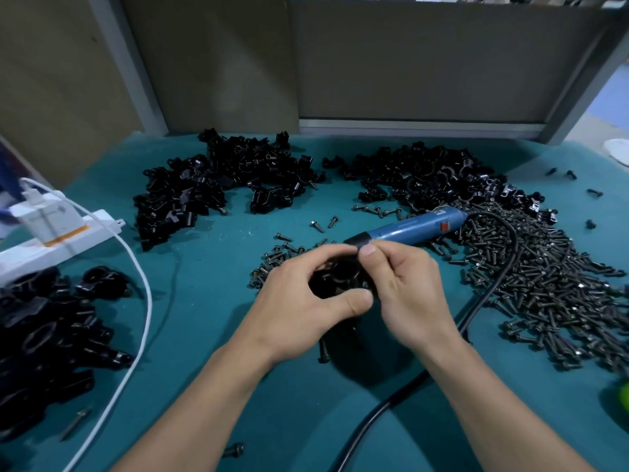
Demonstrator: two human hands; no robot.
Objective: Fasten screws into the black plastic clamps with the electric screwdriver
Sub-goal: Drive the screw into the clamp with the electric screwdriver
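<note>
Black plastic clamp (340, 279) held above desk (204, 335) centre, between both hands. Left hand (299, 301): fingers and thumb curled round clamp. Right hand (412, 284): thumb and fingers pinch its upper edge; whether a screw sits in the pinch, cannot tell. Electric screwdriver (408, 228) lies flat on desk just behind hands, rear end touching screw heap (544, 284) toward right edge. Loose clamp piles (231, 178) along back edge; further clamp pile (44, 335) at near-left edge; black cable (476, 308) runs to near edge

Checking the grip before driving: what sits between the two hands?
A black clamp, held by the left hand and pinched at its top by the right hand, seen in the head view.
</note>
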